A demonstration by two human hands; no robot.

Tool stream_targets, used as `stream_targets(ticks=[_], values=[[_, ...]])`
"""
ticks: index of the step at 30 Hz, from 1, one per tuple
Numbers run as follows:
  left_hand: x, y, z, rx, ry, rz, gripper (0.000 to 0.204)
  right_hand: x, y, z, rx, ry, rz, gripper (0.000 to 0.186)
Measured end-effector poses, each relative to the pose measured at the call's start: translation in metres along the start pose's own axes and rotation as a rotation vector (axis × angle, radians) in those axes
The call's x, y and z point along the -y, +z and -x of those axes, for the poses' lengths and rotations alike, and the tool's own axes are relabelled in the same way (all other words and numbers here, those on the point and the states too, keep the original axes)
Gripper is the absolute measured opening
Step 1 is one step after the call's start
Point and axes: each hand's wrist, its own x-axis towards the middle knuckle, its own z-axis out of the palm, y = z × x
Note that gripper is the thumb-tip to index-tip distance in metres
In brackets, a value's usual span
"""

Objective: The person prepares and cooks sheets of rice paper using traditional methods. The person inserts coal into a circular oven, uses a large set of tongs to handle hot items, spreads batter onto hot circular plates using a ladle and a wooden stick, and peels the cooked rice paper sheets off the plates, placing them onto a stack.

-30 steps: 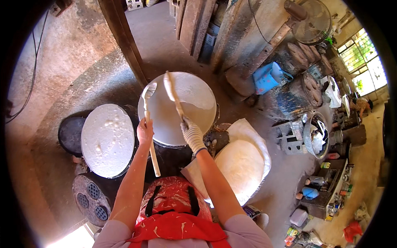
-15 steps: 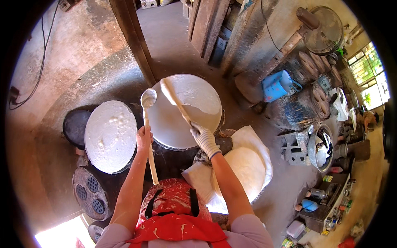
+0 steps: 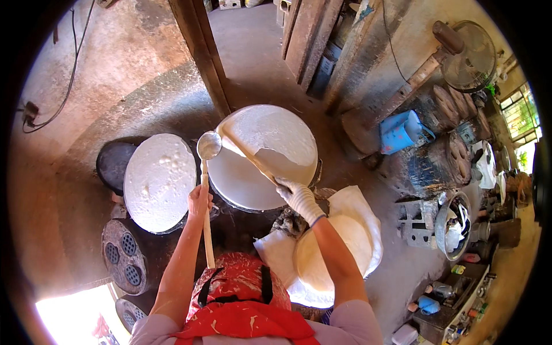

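My left hand, bare, is wrapped round the pale handle of a ladle. The ladle's metal bowl is at the left rim of a large round pan coated with white, batter-like stuff. In a striped white glove, my right hand grips a long wooden spreader. Its far end rests on the white layer at the pan's left side. Beyond the spreader the layer looks matt and rough; nearer me it is smooth. A second round pan with a bubbly white layer is on the left.
A cloth-lined round mound is close by my right forearm. A dark lid and a drum-shaped stove piece with holes are at the left. On the right are a blue bucket, concrete blocks and a metal basin.
The spreader's far end has swung left and nearer along the pan, and the rough white area behind it is wider. The ladle has shifted slightly nearer me. The whole view has moved a little.
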Motion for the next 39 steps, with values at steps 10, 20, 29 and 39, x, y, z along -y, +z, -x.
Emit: stream_targets(ticks=[10,20,29,39], values=[[0.011,-0.011,0.021,-0.017,-0.026,0.047,0.031,0.005,-0.041,-0.046,0.033,0.004,-0.084,0.023],[0.002,-0.019,0.041,-0.003,-0.058,0.084,0.025,-0.051,-0.072,-0.085,-0.135,0.053,0.191,0.026],[-0.001,-0.042,0.048,-0.044,-0.051,0.044,0.021,0.007,-0.061,-0.051,0.399,-0.016,-0.047,0.026],[-0.008,-0.047,0.053,-0.04,-0.049,0.049,0.021,-0.013,-0.058,-0.092,0.285,-0.049,-0.057,0.026]])
